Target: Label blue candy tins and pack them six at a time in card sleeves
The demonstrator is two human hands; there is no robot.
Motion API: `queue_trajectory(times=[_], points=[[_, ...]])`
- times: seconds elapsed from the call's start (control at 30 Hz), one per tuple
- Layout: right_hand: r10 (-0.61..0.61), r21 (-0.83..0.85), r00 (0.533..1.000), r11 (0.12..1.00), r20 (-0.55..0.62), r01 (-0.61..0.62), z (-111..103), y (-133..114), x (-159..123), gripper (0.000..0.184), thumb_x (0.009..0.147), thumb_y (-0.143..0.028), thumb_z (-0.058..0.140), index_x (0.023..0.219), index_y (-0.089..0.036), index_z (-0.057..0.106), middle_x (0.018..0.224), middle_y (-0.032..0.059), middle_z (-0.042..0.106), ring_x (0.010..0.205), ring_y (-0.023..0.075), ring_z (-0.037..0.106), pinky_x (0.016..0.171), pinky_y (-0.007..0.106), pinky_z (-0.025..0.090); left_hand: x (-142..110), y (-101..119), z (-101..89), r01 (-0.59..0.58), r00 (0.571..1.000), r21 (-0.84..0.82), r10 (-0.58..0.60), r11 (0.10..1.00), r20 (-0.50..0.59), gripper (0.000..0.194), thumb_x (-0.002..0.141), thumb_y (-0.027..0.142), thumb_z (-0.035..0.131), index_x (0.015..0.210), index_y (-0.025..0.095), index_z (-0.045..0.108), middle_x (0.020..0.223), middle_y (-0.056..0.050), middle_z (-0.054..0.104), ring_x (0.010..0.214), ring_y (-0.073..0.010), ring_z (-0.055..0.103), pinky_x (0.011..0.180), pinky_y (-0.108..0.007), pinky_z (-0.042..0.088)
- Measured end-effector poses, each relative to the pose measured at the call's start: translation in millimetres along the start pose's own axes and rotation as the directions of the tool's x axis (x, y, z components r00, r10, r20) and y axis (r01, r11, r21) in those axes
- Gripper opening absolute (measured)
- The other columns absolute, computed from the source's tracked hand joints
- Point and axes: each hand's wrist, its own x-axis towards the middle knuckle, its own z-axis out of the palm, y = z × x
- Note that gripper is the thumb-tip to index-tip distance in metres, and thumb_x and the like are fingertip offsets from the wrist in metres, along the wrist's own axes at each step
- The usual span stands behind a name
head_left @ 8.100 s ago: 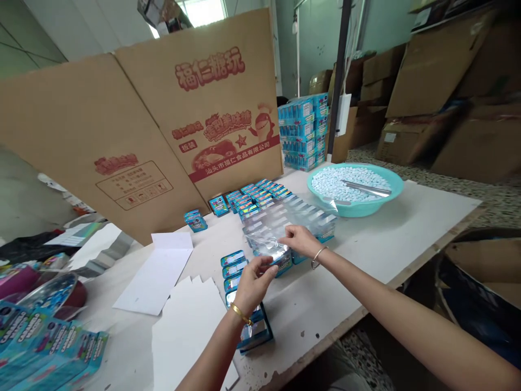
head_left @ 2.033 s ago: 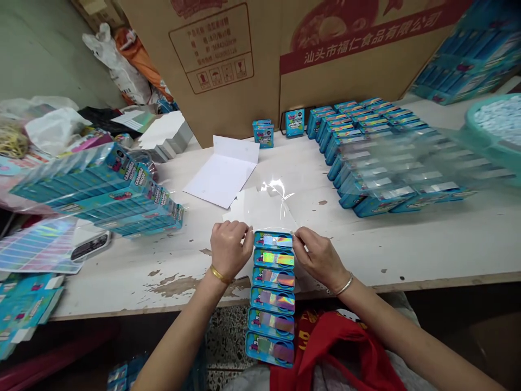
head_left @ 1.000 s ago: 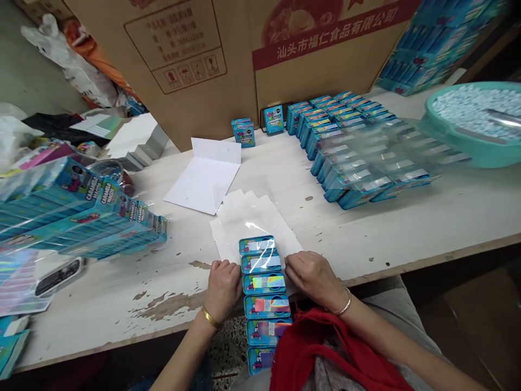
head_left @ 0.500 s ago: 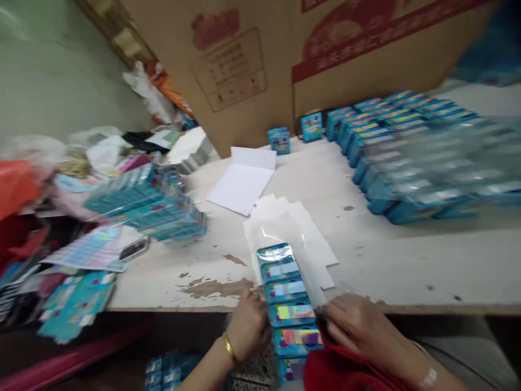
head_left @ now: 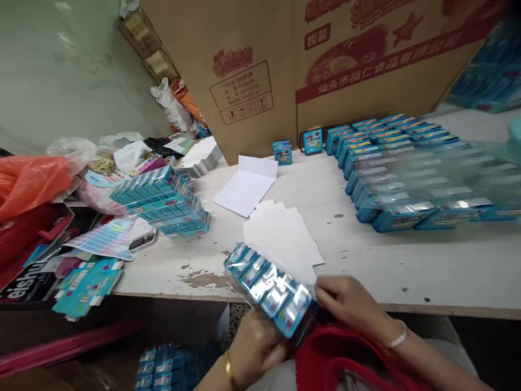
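Observation:
A row of small blue boxes (head_left: 266,285) in shiny clear plastic wrap lies tilted over the table's front edge, its far end pointing up and left. My left hand (head_left: 258,339), with a gold bangle at the wrist, is closed around the near lower side of this pack. At the pack's right end, the fingers of my right hand (head_left: 350,298) are bent and pressed against the wrap; their tips are partly hidden. Red cloth (head_left: 342,358) sits below my right hand, in my lap. Just beyond the pack lie flat white cards (head_left: 280,233).
Many blue boxes (head_left: 374,146) stand in rows at the right, partly under clear film. Wrapped packs (head_left: 163,201) are stacked at the left beside a phone (head_left: 142,240) and clutter. A large cardboard carton (head_left: 260,54) closes off the back. More packs (head_left: 158,369) lie below the table.
The pack has swung from nearly upright in view to a slant toward the upper left. My left hand has moved from beside it to its underside. The view has shifted slightly.

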Motion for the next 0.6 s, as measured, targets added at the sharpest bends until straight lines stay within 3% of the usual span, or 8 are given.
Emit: queue_trajectory(times=[0.1,0.2,0.27,0.33,0.4,0.43,0.53,0.6], points=[[0.208,0.148,0.970,0.971,-0.126,-0.189,-19,20,27,0.037,0.086,-0.040,0.045,0.055,-0.020,0.046,0.049,-0.0018,0.050,0.051,0.0133,0.048,0.052,0.025,0.033,47,19,13.5,0.031,0.997,0.068,-0.026,0.997,-0.076,0.030,0.087,0.023,0.042,0.064,0.022,0.061,0.061,-0.006,0.064,0.061,-0.0193,0.060,0.060,-0.033,0.044],[0.403,0.402,0.907,0.856,-0.121,-0.326,-31,38,32,0.037,0.085,-0.054,0.047,0.072,-0.020,0.054,0.057,-0.0009,0.058,0.056,0.0157,0.056,0.056,0.026,0.040,72,31,18.8,0.031,0.993,-0.068,-0.039,0.997,-0.115,0.023,0.088,0.025,0.046,0.072,0.020,0.062,0.066,-0.004,0.064,0.060,-0.0154,0.058,0.058,-0.028,0.042],[0.490,0.521,0.865,0.768,-0.104,-0.372,-32,38,23,0.041,0.085,-0.060,0.046,0.079,-0.021,0.052,0.066,0.0010,0.062,0.061,0.0164,0.059,0.058,0.026,0.043,70,25,8.8,0.072,0.947,-0.166,-0.120,0.983,-0.299,0.017,0.089,0.026,0.049,0.077,0.020,0.060,0.071,-0.003,0.063,0.064,-0.0139,0.057,0.060,-0.026,0.043],[0.496,0.530,0.859,0.767,-0.131,-0.362,-29,29,12,0.043,0.084,-0.063,0.047,0.075,-0.021,0.050,0.071,0.0014,0.061,0.065,0.0158,0.058,0.058,0.026,0.043,60,5,-8.8,0.207,0.769,-0.176,-0.271,0.962,-0.579,0.013,0.088,0.030,0.053,0.084,0.019,0.057,0.078,-0.004,0.060,0.073,-0.0157,0.056,0.069,-0.028,0.044],[0.449,0.466,0.867,0.828,-0.216,-0.313,-23,16,5,0.044,0.081,-0.062,0.053,0.069,-0.021,0.047,0.068,-0.0003,0.055,0.064,0.0145,0.053,0.056,0.025,0.041,51,-20,-26.4,0.365,0.573,-0.141,-0.341,0.920,-0.745,0.026,0.082,0.037,0.061,0.099,0.018,0.055,0.092,-0.008,0.059,0.088,-0.0204,0.055,0.079,-0.035,0.044],[0.426,0.431,0.864,0.855,-0.268,-0.288,-20,11,4,0.044,0.080,-0.062,0.055,0.067,-0.021,0.045,0.065,-0.0014,0.052,0.062,0.0136,0.050,0.054,0.024,0.039,49,-32,-33.4,0.406,0.551,-0.132,-0.357,0.904,-0.755,0.034,0.080,0.040,0.063,0.104,0.018,0.054,0.098,-0.009,0.058,0.092,-0.0218,0.054,0.081,-0.037,0.043],[0.393,0.389,0.855,0.886,-0.338,-0.253,-13,2,4,0.044,0.083,-0.058,0.053,0.063,-0.022,0.041,0.058,-0.0041,0.041,0.054,0.0114,0.039,0.049,0.023,0.032,53,-54,-44.1,0.368,0.663,-0.119,-0.350,0.922,-0.661,0.020,0.083,0.037,0.058,0.090,0.018,0.056,0.091,-0.005,0.058,0.088,-0.0193,0.054,0.077,-0.033,0.043],[0.398,0.397,0.861,0.880,-0.316,-0.261,-11,1,4,0.043,0.085,-0.057,0.051,0.063,-0.022,0.040,0.056,-0.0051,0.038,0.051,0.0104,0.035,0.047,0.023,0.029,60,-55,-45.6,0.319,0.700,-0.122,-0.320,0.940,-0.639,0.017,0.086,0.032,0.052,0.075,0.019,0.053,0.079,-0.002,0.055,0.079,-0.0164,0.052,0.073,-0.030,0.042]])
